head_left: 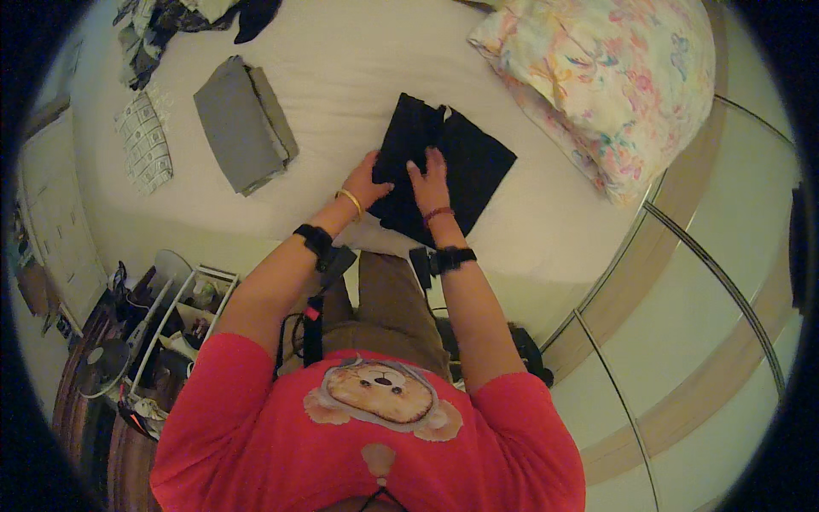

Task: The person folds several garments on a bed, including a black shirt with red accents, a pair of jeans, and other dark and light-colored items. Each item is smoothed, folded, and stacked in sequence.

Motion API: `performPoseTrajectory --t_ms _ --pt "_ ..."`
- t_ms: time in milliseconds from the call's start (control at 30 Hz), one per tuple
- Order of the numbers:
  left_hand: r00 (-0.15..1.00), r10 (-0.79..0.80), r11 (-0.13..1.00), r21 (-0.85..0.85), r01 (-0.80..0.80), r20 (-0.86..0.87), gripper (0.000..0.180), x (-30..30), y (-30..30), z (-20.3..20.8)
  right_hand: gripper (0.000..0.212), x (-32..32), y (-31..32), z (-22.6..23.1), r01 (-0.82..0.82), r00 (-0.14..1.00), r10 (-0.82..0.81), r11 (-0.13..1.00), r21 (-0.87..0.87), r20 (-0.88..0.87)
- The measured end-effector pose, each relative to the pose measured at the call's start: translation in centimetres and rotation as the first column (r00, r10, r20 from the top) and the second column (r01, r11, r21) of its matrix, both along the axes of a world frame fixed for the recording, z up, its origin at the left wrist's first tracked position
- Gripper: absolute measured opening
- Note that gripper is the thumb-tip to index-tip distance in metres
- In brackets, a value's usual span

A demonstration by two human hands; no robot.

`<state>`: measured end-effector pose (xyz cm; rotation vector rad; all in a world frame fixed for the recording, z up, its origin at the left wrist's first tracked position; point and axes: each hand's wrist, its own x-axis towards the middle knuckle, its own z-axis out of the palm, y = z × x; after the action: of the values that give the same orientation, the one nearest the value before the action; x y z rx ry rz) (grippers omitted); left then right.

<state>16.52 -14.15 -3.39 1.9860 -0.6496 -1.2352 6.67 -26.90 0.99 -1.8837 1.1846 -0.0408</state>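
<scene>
A black folded garment (469, 162) lies on the bed in front of me, its exact kind not clear. At its left edge is my left hand (367, 181), thumb on top of the cloth and fingers partly hidden at the edge. My right hand (431, 183) rests on the middle of the garment, with thumb and fingers apart. Near the far edge of the cloth, a small pale tag (447, 112) shows. Left of the garment sits a thick folded grey cloth (239, 128), apart from both hands.
The pale bed sheet (333, 77) spreads beneath everything. A floral bundle of bedding (597, 85) fills the far right. Dark crumpled clothes (162, 38) and a patterned folded cloth (145, 143) lie at left. A white rack (183, 316) stands lower left; paneled sliding doors (682, 316) flank the right.
</scene>
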Motion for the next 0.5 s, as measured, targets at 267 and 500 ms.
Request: performPoseTrajectory --t_ms 267,500 --pt "0.878 -0.461 0.883 -0.165 0.440 -0.126 0.073 -7.0 -5.0 7.8 0.059 -9.3 -3.5 0.7 0.457 0.857 -0.508 0.673 0.581 -0.084" --pt "0.960 -0.183 0.959 0.177 0.222 -0.213 0.060 -6.8 -3.5 0.9 0.050 -16.1 -4.3 -4.6 0.521 0.853 -0.505 0.817 0.245 -0.130"
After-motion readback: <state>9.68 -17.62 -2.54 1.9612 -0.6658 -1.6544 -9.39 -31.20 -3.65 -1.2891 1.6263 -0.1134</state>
